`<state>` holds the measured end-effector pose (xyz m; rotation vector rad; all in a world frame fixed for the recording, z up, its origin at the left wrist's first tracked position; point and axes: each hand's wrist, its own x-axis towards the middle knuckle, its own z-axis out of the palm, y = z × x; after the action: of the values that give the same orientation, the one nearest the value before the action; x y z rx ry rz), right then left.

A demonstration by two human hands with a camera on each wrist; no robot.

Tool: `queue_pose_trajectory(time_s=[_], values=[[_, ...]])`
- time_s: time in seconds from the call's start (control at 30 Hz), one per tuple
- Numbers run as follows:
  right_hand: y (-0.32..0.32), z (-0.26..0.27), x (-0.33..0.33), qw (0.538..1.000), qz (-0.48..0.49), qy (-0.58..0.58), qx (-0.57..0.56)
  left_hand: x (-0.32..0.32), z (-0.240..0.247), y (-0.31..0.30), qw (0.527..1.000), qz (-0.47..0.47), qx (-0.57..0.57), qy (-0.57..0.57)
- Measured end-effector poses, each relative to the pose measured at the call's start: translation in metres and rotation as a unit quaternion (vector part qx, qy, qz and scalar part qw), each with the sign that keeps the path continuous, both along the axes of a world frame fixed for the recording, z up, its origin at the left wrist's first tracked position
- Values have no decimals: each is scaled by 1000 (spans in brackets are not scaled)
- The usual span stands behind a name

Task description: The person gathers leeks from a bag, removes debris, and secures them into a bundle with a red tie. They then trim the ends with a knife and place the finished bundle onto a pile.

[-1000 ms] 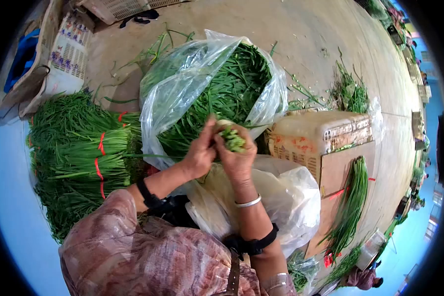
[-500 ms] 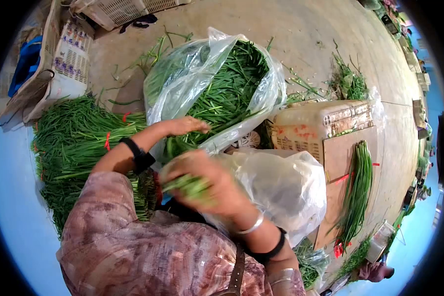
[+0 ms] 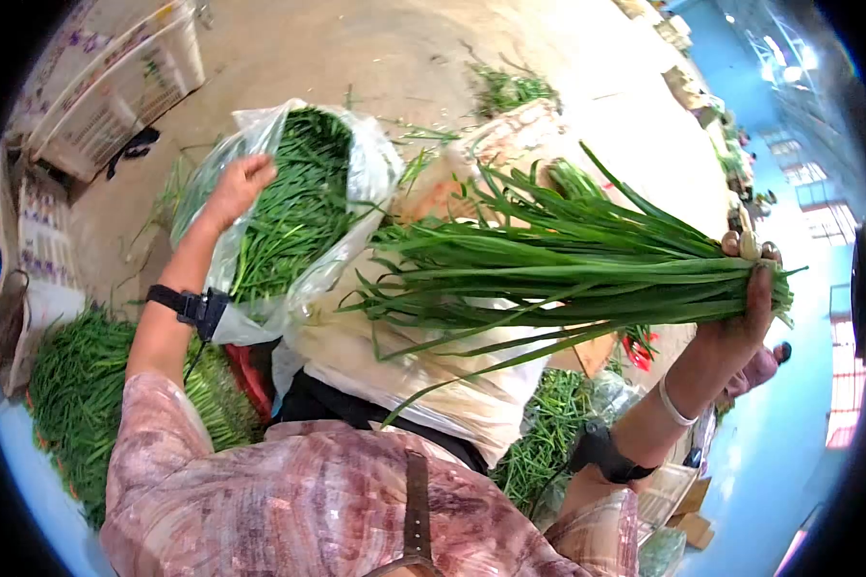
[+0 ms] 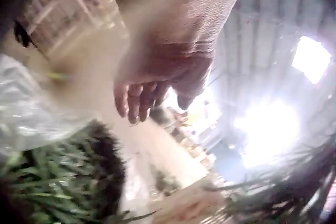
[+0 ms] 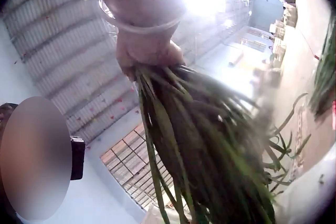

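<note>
A long bunch of garlic chives (image 3: 568,274) stretches out at the right of the head view, its leaves pointing left. My right hand (image 3: 746,313) grips it round the stem end, the fingers wrapped over the stalks. In the right wrist view the leaves (image 5: 199,145) fan out from below the palm. Over the left side of an open clear plastic bag (image 3: 375,163) hovers my left hand (image 3: 239,190), its fingers loosely bent with nothing between them. Loose chives (image 3: 298,202) fill that bag. The left wrist view shows the fingers (image 4: 139,103) hanging above the bag.
Bundled chives (image 3: 77,404) are heaped at the left. Pale plastic sheeting (image 3: 423,385) covers the lap. White crates (image 3: 115,106) stand at the upper left. Loose greens (image 3: 553,423) lie near the right elbow. Scattered stalks (image 3: 510,91) lie on the floor ahead.
My right hand has swung far right and up with the chives, now spread at full length. My left hand has moved left over the bag. The head view has turned right.
</note>
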<state>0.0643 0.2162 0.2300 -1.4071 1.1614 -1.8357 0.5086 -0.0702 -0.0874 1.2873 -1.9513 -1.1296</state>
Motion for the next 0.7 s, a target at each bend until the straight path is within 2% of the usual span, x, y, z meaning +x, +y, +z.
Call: queue_pose_trajectory(time_s=[0.03,0.1,0.13,0.2,0.23,0.27,0.3,0.33,0.37,0.4,0.43,0.5,0.57,0.6,0.63,0.7], values=[[4,5,0,999,4,30,-28,-32,53,10,993,38,-41,107],[10,14,4,997,38,29,-60,-74,143,26,973,-67,-66,210],[12,15,7,996,4,42,-76,-98,182,37,946,-139,-118,267],[3,24,34,999,-19,18,-47,-159,231,55,871,-277,-201,353],[-4,26,51,996,-43,14,-75,-193,249,58,827,-343,-231,381],[-10,33,54,997,0,39,-61,-231,264,64,809,-395,-213,380],[-15,37,60,997,-7,46,-68,-262,273,74,790,-445,-194,376],[-19,43,60,996,2,58,-72,-287,273,92,767,-518,-28,378],[-19,49,66,996,4,49,-69,-302,267,111,721,-573,139,364],[-22,52,53,996,14,47,-75,-310,257,128,668,-596,248,370],[-22,52,40,995,24,43,-81,-308,243,147,611,-606,329,388],[-19,37,29,998,-20,-25,-50,-292,214,181,496,-602,473,410],[-14,13,11,997,-73,-9,14,-268,186,210,406,-575,574,419],[-9,-3,6,994,-96,-16,56,-256,173,222,382,-552,606,425],[-5,-19,0,988,-117,-24,95,-245,161,230,382,-527,624,433],[-1,-54,-10,984,-103,-94,108,-223,150,240,455,-449,615,462]])
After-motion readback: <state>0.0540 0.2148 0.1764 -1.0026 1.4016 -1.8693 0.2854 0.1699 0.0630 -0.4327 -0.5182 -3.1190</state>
